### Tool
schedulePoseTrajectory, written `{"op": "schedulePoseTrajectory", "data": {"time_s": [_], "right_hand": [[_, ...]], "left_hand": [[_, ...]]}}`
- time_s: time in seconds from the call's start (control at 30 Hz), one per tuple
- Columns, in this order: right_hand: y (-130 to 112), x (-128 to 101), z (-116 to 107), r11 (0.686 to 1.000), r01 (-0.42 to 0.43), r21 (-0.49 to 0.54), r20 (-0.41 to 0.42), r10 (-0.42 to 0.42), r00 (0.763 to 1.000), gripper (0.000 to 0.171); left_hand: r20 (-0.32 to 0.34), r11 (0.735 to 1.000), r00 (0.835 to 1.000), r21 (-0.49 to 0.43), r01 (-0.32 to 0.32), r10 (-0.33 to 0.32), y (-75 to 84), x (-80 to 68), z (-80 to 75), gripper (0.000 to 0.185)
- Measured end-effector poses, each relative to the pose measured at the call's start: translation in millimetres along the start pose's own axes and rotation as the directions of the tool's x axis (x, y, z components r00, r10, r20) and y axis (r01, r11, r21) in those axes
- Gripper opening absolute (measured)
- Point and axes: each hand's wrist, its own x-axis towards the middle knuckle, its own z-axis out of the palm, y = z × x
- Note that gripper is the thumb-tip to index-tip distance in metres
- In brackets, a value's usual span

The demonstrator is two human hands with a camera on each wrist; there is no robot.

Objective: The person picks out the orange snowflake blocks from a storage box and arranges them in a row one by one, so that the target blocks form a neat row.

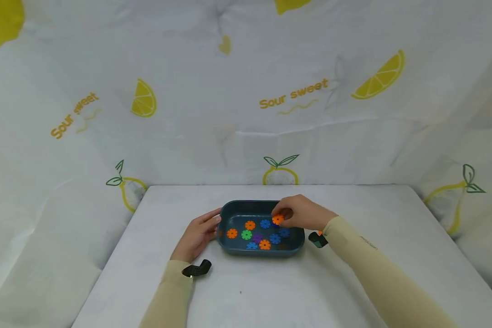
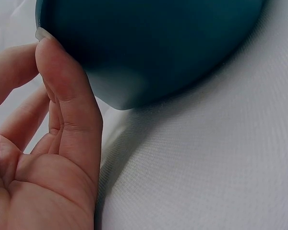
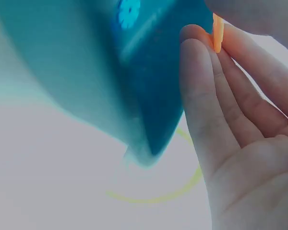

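Observation:
My left hand point(image 1: 197, 234) rests its fingertips against the left end of a dark teal tray point(image 1: 260, 252), right at the rim in the left wrist view. Over the tray's right part, my right hand point(image 1: 301, 212) pinches an orange snowflake disc point(image 1: 277, 219) between thumb and fingers. In the right wrist view that disc point(image 3: 218, 34) is seen edge-on. Inside the tray lie several more plastic snowflake discs: orange ones point(image 1: 250, 225), a green one point(image 1: 246, 234), a purple one point(image 1: 257, 238) and blue ones point(image 1: 265, 223). My right hand hides the tray's far right corner.
The tray stands on a white-covered table point(image 1: 246, 291). Behind it hangs a white cloth point(image 1: 213, 100) with lemon prints. Each wrist wears a dark device, the left one point(image 1: 197, 269) in front of the tray. A bit of orange point(image 1: 320, 233) shows beside the right cuff.

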Motion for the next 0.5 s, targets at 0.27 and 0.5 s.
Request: {"op": "schedulePoseTrajectory", "data": {"time_s": [0.27, 0.5], "right_hand": [[27, -33, -12, 0.995, -0.046, 0.09, -0.136, 0.058, 0.989, 0.03], [49, -66, -18, 0.989, -0.108, 0.104, -0.263, 0.132, 0.956, 0.029]], "left_hand": [[0.005, 1.0, 1.0, 0.006, 0.001, -0.001, 0.7, 0.1, 0.4, 0.053], [0.003, 1.0, 1.0, 0.004, 0.001, -0.001, -1.3, 0.9, -0.3, 0.056]]}}
